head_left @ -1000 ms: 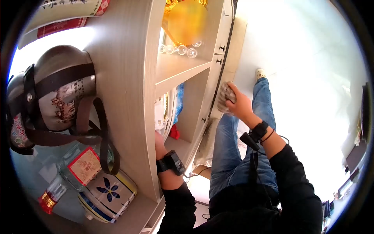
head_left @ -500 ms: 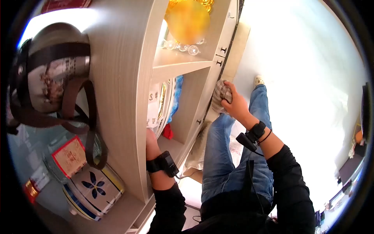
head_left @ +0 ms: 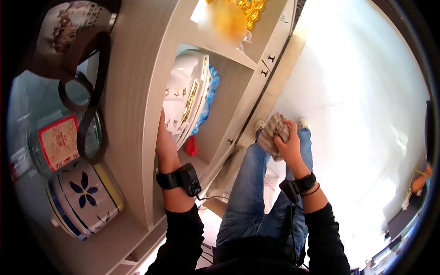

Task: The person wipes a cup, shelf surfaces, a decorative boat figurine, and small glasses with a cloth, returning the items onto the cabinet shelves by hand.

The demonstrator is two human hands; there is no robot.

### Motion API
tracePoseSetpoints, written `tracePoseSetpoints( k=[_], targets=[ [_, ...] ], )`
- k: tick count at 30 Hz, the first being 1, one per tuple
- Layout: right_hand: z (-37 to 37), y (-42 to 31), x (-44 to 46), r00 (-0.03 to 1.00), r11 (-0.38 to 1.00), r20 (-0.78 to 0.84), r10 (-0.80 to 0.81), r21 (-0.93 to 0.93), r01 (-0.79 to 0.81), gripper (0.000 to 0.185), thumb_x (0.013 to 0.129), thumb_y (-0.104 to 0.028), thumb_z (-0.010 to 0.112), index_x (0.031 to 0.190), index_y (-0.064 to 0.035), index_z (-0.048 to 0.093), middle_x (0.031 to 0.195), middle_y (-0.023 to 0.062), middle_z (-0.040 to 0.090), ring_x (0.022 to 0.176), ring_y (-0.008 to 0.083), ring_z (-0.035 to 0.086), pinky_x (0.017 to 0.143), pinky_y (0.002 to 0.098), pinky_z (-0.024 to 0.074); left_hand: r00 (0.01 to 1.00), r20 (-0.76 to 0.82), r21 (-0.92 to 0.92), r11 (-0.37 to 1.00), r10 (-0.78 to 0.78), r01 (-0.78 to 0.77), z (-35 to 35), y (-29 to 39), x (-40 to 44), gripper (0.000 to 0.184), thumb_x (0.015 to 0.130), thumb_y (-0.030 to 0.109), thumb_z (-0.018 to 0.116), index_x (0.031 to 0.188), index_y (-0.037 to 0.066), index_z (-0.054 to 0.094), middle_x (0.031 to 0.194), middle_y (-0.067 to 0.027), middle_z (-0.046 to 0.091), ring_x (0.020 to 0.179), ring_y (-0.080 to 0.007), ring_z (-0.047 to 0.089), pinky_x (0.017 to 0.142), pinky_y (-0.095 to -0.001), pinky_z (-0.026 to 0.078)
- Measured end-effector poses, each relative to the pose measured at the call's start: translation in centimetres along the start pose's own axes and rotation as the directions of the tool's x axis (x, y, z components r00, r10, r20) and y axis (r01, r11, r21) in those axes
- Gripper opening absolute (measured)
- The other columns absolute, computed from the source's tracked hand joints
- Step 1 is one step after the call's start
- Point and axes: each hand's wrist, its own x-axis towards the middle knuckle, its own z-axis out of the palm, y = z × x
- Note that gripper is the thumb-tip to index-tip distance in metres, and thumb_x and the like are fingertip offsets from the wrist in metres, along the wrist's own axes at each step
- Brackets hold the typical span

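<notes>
My right hand [head_left: 290,143] is closed around a bunched, brown striped cloth [head_left: 269,140], held over my legs beside the cabinet. My left forearm [head_left: 168,151] reaches into a compartment of the wooden cabinet [head_left: 160,59]. The front panel hides the hand itself, so its fingers do not show. Close to that arm stands a white ceramic piece with gold trim [head_left: 185,87]. Behind it is a wavy-edged blue glass piece [head_left: 208,103]. Low in the same compartment lies a small red object [head_left: 191,146].
On the left shelf are a patterned ceramic jar [head_left: 85,197], a red-labelled glass jar [head_left: 64,142] and a large strapped vessel [head_left: 75,27]. A golden ornament [head_left: 229,20] occupies the neighbouring compartment. Pale floor [head_left: 348,114] extends to the right.
My right hand has drawn the cloth away from the cabinet front, towards my legs. The view has shifted, and more of the white ceramic piece shows. My left arm stays inside the compartment.
</notes>
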Motion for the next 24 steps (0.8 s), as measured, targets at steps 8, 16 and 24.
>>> tracePoseSetpoints(
  k=[8,16,24],
  targets=[
    [-4.7,3.3,-1.1,0.992,1.000,0.125,-0.004,0.013,0.003,0.043,0.067,-0.007,0.054,0.107,-0.0072,0.040,0.088,0.0177,0.055,0.083,0.0272,0.056,0.073,0.0309,0.0432,0.992,0.005,-0.052,0.990,-0.127,0.127,0.2,0.5,-0.7,0.050,0.073,0.012,0.064,0.114,-0.003,0.040,0.109,-0.0105,0.049,0.094,-0.0173,0.050,0.079,-0.0287,0.041],
    [-11.9,4.1,0.3,0.983,0.995,0.184,0.013,-0.098,0.006,0.042,0.067,-0.006,0.053,0.107,-0.0059,0.040,0.093,0.0160,0.054,0.086,0.0230,0.053,0.075,0.0295,0.0417,0.998,-0.033,0.115,0.992,0.059,-0.055,-0.8,-1.0,0.4,0.045,0.072,0.015,0.066,0.108,-0.004,0.046,0.102,-0.0093,0.053,0.089,-0.0156,0.052,0.077,-0.0271,0.041],
    [-10.5,3.2,0.5,0.968,1.000,0.252,0.009,-0.007,-0.007,0.042,0.068,-0.005,0.055,0.107,-0.0055,0.040,0.097,0.0125,0.049,0.090,0.0191,0.048,0.078,0.0280,0.0391,0.987,0.013,0.260,0.953,0.157,-0.155,-1.5,-2.0,0.4,0.048,0.075,0.015,0.062,0.114,-0.003,0.040,0.106,-0.0100,0.050,0.094,-0.0168,0.049,0.081,-0.0277,0.039]
  ],
)
